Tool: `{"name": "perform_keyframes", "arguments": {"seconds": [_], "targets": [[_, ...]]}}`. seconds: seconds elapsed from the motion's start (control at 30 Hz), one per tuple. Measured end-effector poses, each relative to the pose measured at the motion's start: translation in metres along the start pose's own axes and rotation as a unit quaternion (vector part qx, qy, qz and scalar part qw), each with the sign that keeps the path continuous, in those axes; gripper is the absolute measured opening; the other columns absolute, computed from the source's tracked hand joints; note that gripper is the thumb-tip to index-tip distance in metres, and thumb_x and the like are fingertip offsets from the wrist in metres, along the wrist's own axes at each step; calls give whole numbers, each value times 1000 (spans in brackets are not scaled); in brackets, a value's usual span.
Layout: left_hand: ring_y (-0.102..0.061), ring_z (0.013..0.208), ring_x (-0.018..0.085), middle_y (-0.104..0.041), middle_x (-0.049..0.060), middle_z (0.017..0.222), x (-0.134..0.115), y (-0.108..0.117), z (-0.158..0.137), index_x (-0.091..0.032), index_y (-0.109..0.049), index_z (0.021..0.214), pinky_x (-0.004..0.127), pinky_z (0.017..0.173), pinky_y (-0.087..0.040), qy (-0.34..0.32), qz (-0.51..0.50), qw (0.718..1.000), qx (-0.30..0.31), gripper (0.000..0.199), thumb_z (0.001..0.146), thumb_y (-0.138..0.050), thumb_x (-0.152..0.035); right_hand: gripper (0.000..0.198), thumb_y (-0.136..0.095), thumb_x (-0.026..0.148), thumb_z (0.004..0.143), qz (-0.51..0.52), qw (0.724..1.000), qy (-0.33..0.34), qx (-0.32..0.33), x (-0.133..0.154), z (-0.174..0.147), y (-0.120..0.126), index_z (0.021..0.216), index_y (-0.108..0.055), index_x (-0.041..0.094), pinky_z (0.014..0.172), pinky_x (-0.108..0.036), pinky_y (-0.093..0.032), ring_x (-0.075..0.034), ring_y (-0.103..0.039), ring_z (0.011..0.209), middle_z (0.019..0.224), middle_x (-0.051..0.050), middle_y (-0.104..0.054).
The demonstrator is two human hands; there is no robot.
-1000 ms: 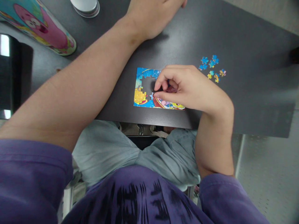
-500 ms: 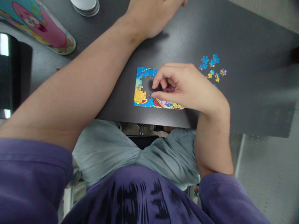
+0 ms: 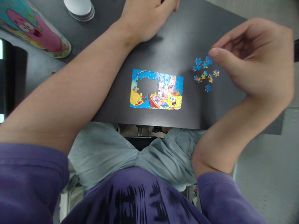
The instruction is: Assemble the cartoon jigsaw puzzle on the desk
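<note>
A partly assembled jigsaw puzzle (image 3: 174,91) with a colourful cartoon picture lies flat near the table's front edge; a gap in its left-centre shows the dark tabletop. To its right is a loose cluster of puzzle pieces (image 3: 198,61), mostly blue, some yellow. Over the upper right of that cluster is my right hand (image 3: 254,56), thumb and forefinger pinched together; anything between the tips is hidden. My left hand (image 3: 148,18) rests on the table beyond the puzzle, its fingers mostly cut off by the top edge of the picture.
A printed cartoon canister (image 3: 38,31) lies at the upper left, beside a round silvery lid or tin (image 3: 80,9). At the far left is a glossy black object (image 3: 9,77). The dark table (image 3: 149,116) ends just in front of my lap.
My right hand has moved from above the puzzle to the right, over the loose pieces, uncovering the puzzle. Its thumb and forefinger have come together. My left hand stays about where it was.
</note>
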State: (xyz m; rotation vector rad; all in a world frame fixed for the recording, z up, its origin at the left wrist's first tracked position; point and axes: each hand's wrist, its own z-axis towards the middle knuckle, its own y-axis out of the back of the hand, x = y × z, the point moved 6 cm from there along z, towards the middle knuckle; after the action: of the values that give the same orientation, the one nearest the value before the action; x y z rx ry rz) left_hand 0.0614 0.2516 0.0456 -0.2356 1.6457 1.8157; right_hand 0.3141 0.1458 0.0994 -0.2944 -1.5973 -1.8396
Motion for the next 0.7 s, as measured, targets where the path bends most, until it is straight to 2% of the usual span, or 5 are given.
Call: {"name": "perform_keyframes", "arguments": {"seconds": [0.1,0.23,0.33,0.53,0.7], "targets": [[-89,152,36,-95,6,144,5,-5,4,-10,-99,150,41,127,-58,-29,2,999,-23,53,136,-48,-18,42,-110,57,109,-17,999,-14,-48,-34,-4,18,112,-96,18,75,-44,-38,-15,-56,78,93,-7,-83],[-94,127,35,-94,9,117,19,-11,12,-12,-102,127,44,111,-59,-129,-23,988,-82,61,136,-46,-32,13,-111,22,101,-15,996,-88,-15,-73,-11,18,106,-98,21,72,-40,-45,-16,-63,75,91,-6,-88],[-88,102,31,-77,6,91,28,-10,15,-18,-99,109,44,98,-53,-186,-47,973,-129,68,132,-44,-50,16,-100,7,97,25,990,-140,27,-88,-17,12,98,-95,22,71,-38,-47,-18,-66,75,89,-5,-89],[-55,75,24,-56,3,76,35,-8,14,-25,-94,98,48,85,-38,-159,-76,974,-142,55,115,-53,-58,14,-99,35,103,46,983,-166,61,-96,-25,11,96,-89,29,89,-46,-60,-31,-78,93,102,-8,-91],[-42,65,21,-46,0,68,30,-3,5,-23,-96,97,48,81,-34,-149,-84,973,-157,58,111,-53,-59,27,-104,53,100,30,977,-192,90,-95,-32,13,102,-90,30,87,-45,-63,-30,-77,97,102,-7,-90]]}}
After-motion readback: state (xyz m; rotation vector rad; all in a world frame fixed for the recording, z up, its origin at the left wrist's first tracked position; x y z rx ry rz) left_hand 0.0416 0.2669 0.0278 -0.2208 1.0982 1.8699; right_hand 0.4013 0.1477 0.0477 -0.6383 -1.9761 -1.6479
